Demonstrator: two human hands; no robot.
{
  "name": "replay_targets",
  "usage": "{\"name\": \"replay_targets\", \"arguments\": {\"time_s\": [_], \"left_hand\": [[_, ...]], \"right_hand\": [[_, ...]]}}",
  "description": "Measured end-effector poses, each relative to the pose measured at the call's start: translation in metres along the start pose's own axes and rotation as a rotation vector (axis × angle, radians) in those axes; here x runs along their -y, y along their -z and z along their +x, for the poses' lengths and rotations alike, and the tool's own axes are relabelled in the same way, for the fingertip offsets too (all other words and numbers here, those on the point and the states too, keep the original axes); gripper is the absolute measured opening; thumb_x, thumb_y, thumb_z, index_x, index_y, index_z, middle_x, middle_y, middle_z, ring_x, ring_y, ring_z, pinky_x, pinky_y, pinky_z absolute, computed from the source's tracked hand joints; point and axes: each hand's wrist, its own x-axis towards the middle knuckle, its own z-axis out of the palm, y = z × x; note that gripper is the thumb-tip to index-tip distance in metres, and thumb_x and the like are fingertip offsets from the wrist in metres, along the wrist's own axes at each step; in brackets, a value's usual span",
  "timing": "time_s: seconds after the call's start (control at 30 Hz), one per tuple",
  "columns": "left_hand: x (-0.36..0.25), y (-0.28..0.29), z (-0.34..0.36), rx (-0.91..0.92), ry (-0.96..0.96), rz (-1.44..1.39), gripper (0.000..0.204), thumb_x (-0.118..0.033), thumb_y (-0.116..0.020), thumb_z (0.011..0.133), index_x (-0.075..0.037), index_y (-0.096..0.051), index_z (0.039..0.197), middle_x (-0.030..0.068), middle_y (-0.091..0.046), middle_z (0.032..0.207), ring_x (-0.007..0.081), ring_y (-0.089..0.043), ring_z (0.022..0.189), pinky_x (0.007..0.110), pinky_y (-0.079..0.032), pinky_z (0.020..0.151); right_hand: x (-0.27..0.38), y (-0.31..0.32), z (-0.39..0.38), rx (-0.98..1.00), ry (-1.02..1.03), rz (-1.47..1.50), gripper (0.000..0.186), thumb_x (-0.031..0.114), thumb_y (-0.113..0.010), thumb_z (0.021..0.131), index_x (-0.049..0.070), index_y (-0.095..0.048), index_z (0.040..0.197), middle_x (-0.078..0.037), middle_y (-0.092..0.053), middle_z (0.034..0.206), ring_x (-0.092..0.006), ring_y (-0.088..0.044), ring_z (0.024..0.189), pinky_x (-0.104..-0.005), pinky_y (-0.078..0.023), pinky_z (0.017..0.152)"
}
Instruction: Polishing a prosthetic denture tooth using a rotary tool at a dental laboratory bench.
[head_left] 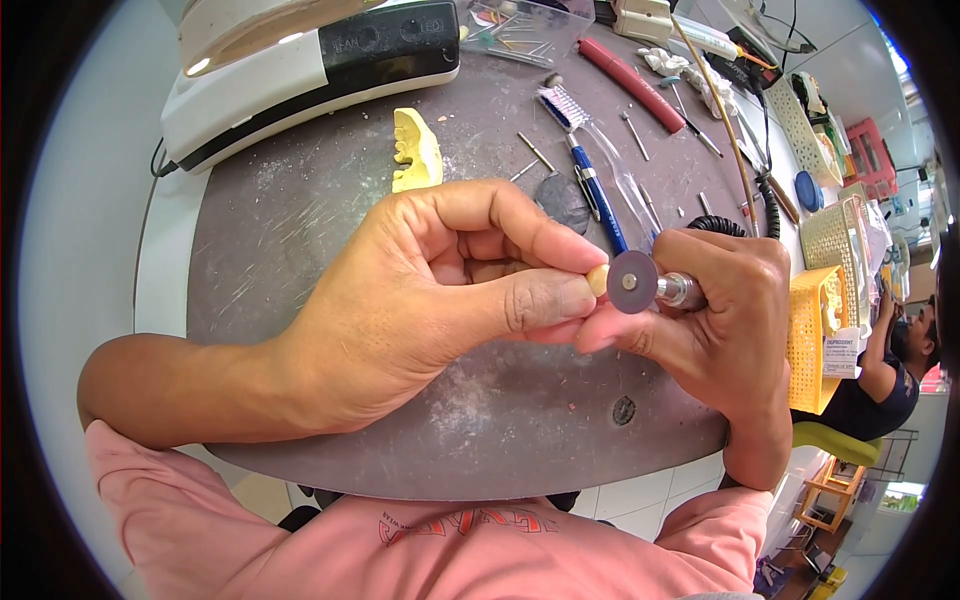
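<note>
Near the middle of the head view, above a gray-brown tabletop (560, 440), a small ivory tooth-shaped piece (598, 280) sits in the left hand (400, 310), pinched between thumb and forefinger while the other fingers curl behind. The right hand (730, 325) has its fingers wrapped around a metal rotary handpiece (681, 290), whose dark purplish disc (635, 280) stands right beside the tooth-shaped piece; whether the two touch I cannot tell. The piece looks light, stiff and probably brittle, perhaps smooth enough to slip from a loose pinch; its sides seem the best hold, with fingertips clear of the disc's edge. The handpiece looks rigid and heavier, best gripped along its barrel.

At the top, a clear plastic box (572, 38) holds thin metal-shanked bits. Over on the right, a yellow perforated basket (808, 345) carries a pale yellow dental model (831, 300) and a printed white packet (841, 352). Farther up stands a cream woven basket (826, 240), its contents too jumbled to name.
</note>
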Motion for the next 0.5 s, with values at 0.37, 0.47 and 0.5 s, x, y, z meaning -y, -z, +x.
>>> {"name": "replay_targets", "arguments": {"time_s": [0.37, 0.47, 0.5], "left_hand": [[-0.0004, -0.0001, -0.0001, -0.006, 0.013, -0.014, 0.013, 0.002, -0.062, 0.080, -0.004, -0.055, 0.090, 0.0090, -0.060, 0.089, 0.0137, -0.061, 0.082, 0.027, -0.052, 0.073], [-0.0001, 0.0003, 0.0000, -0.010, 0.012, -0.016, 0.012, 0.002, -0.061, 0.080, -0.003, -0.055, 0.090, 0.0093, -0.061, 0.090, 0.0141, -0.061, 0.082, 0.028, -0.053, 0.074], [0.0002, 0.0005, 0.0001, -0.007, 0.008, -0.019, 0.012, 0.001, -0.061, 0.080, -0.003, -0.055, 0.090, 0.0094, -0.061, 0.090, 0.0145, -0.061, 0.083, 0.028, -0.053, 0.074]], "right_hand": [[-0.0001, -0.0015, 0.0000, -0.016, 0.015, 0.011, 0.053, 0.047, -0.079, 0.056, 0.004, -0.048, 0.055, -0.002, -0.038, 0.046, -0.0110, -0.035, 0.041, -0.0261, -0.026, 0.039], [-0.0004, -0.0011, 0.0003, -0.016, 0.025, 0.006, 0.052, 0.046, -0.078, 0.057, 0.004, -0.048, 0.055, -0.002, -0.038, 0.046, -0.0111, -0.035, 0.041, -0.0264, -0.026, 0.039], [-0.0001, -0.0008, 0.0004, -0.009, 0.023, 0.004, 0.052, 0.046, -0.078, 0.058, 0.004, -0.048, 0.055, -0.002, -0.038, 0.046, -0.0112, -0.035, 0.041, -0.0265, -0.026, 0.039]]}}
